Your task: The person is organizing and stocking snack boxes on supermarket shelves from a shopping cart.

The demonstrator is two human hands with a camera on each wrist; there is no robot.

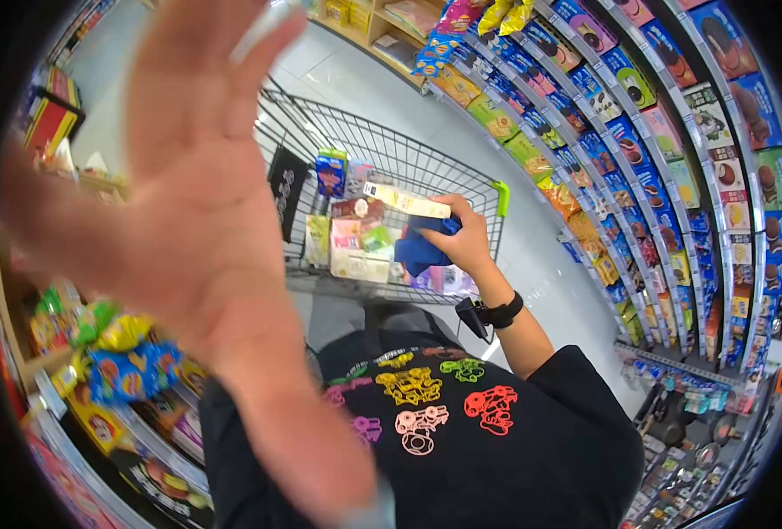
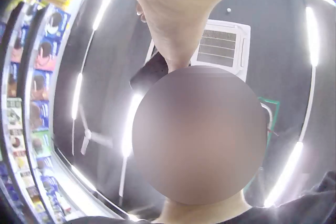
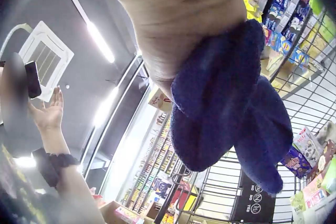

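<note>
My left hand [image 1: 197,185] is raised close before the head camera, palm showing and fingers spread, holding nothing. In the right wrist view that hand [image 3: 50,113] shows beside the head, near a dark head-worn device [image 3: 32,79]. My right hand [image 1: 472,240] is over the shopping cart [image 1: 355,119] and grips a dark blue fuzzy cloth [image 1: 422,254] together with a slim pale yellow box [image 1: 408,201]. The cloth [image 3: 220,103] hangs in folds below the wrist in the right wrist view, hiding the fingers there.
Inside the cart lie a blue snack pack [image 1: 330,175], a pink-and-white pack [image 1: 360,263], a green-white pack [image 1: 318,240] and others. A black sign [image 1: 285,181] hangs at its side. Shelves of boxed biscuits [image 1: 629,141] curve along the right; snack bags [image 1: 131,370] fill the left shelf.
</note>
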